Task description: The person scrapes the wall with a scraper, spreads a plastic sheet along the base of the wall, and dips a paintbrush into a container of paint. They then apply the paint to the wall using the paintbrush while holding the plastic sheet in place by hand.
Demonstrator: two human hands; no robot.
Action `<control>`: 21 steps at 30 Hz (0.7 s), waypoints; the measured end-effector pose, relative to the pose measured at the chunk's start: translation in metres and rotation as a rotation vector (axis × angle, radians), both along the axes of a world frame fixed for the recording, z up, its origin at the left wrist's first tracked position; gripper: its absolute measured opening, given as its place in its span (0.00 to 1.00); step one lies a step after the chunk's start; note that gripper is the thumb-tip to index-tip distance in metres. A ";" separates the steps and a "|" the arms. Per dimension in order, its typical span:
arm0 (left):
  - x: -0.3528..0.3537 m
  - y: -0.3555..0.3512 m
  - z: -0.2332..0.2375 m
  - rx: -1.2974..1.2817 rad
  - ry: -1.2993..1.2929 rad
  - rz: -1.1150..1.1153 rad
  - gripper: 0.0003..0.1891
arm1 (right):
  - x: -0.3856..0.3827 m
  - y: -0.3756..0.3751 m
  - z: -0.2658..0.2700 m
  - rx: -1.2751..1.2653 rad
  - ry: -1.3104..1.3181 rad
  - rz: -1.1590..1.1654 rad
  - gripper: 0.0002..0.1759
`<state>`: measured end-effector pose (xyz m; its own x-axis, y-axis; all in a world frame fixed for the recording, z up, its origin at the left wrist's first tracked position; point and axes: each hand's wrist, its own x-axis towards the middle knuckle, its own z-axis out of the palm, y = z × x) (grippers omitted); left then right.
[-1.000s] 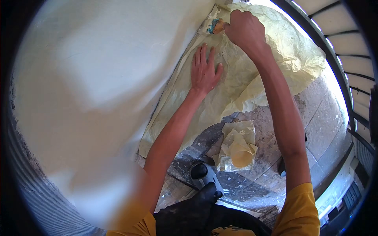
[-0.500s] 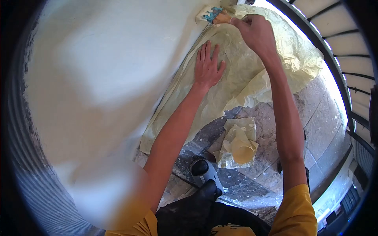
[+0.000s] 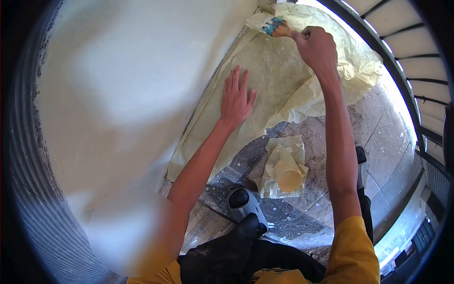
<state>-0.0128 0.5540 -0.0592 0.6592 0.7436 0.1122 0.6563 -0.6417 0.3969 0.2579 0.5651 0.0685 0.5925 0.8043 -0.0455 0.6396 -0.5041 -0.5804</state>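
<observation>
So, holding a paintbrush [image 3: 274,25] in the right hand [image 3: 319,49], with fingers clamped round the wooden handle, up at the far end of the floor [image 3: 378,132], close to the foot of the white wall [image 3: 142,71]. Gripping well back from the blue-smeared part, probably to stay clear of the messy end and aim the bristles in toward the wall. Can't tell about actual bristle contact with the yellowish sheet [image 3: 283,71] underneath.

Resting the left hand [image 3: 234,104] flat-ish on that same sheet, nearer in, with fingers straight and holding nothing: a few close together, index and thumb splayed apart. Likely spread like that to pin the sheet snug along the wall-side edge of the floor, maybe to take some weight too.

Not much room on the left, with the wall right there. Way looser to the right, across the crumpled part of the sheet toward the dark railing [image 3: 395,73] along the floor's right edge. Worth noting on the near side: a scrap of wrapping [image 3: 298,146] with a round yellowish thing [image 3: 288,178] on it, just off the sheet's ragged edge, and a grey shoe [image 3: 253,208] near that.
</observation>
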 end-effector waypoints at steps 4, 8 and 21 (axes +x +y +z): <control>-0.004 0.001 -0.012 0.048 0.099 0.016 0.34 | -0.010 0.030 -0.009 -0.066 -0.056 0.049 0.23; -0.004 0.001 -0.012 0.037 0.087 0.029 0.34 | -0.021 0.051 -0.009 -0.107 -0.127 0.151 0.24; -0.005 0.002 -0.008 0.018 0.073 0.027 0.34 | -0.043 0.020 0.112 0.229 0.063 0.047 0.20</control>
